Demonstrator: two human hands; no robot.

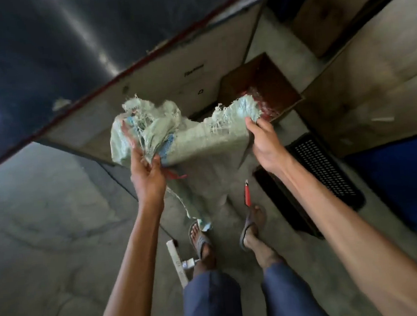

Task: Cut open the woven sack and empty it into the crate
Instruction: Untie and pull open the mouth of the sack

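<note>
A pale green woven sack (196, 143) with frayed cut edges hangs limp between my two hands, its lower end trailing down to the floor by my feet. My left hand (145, 168) grips the bunched frayed end on the left. My right hand (264, 140) pinches the other frayed corner on the right. Just behind the sack stands a brown crate (278, 76) with red shiny contents (263, 100) showing inside. A red-handled cutter (247, 193) lies on the floor in front of my right foot.
A black perforated plastic crate (324, 170) lies on the concrete floor to the right. A large board or box panel (170, 78) leans behind the sack. Wooden panels (371, 68) and a blue surface (406, 178) stand at right. A white strip (177, 264) lies by my left foot.
</note>
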